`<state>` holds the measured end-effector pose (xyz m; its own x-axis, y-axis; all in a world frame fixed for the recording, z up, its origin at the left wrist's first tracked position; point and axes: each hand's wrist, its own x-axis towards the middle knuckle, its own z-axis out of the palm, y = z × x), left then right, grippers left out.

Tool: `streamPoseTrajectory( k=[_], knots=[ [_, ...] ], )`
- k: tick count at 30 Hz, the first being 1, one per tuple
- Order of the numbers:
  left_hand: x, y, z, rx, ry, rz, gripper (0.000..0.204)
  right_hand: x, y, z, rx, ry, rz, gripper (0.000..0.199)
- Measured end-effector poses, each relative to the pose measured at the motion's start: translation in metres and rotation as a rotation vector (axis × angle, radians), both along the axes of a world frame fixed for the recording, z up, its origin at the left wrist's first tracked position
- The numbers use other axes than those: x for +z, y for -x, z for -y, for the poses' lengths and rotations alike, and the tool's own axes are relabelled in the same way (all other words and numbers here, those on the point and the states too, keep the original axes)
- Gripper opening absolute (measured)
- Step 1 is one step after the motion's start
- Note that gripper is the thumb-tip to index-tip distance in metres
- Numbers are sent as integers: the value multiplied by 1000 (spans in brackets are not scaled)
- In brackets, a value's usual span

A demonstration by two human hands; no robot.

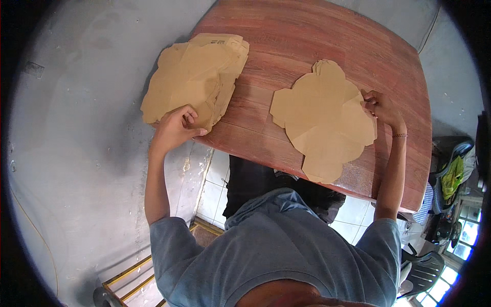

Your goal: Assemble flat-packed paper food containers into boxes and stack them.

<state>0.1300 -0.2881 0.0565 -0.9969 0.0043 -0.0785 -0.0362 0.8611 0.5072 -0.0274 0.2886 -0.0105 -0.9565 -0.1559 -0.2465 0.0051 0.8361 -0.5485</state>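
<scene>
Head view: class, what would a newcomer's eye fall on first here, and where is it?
Probably the flat, lobed cardboard shape, spread out right of centre on the reddish wood-grain table, with the right hand at its right edge. Next comes the thicker cardboard stack at the table's left side, beside the grey wall, with the left hand at its near edge.

Both forearms (157,187) extend forward, left hand (175,129) and right hand (386,109) loosely curled.
</scene>
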Motion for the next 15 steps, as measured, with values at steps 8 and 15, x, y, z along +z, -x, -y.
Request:
streamPoseTrajectory(
  k=[8,15],
  knots=[
    [-5,3,1,25,-11,37,43,5,0,1,10,3,44,41],
    [-1,2,-4,9,42,9,45,7,-1,3,20,1,17,42]
  ],
)
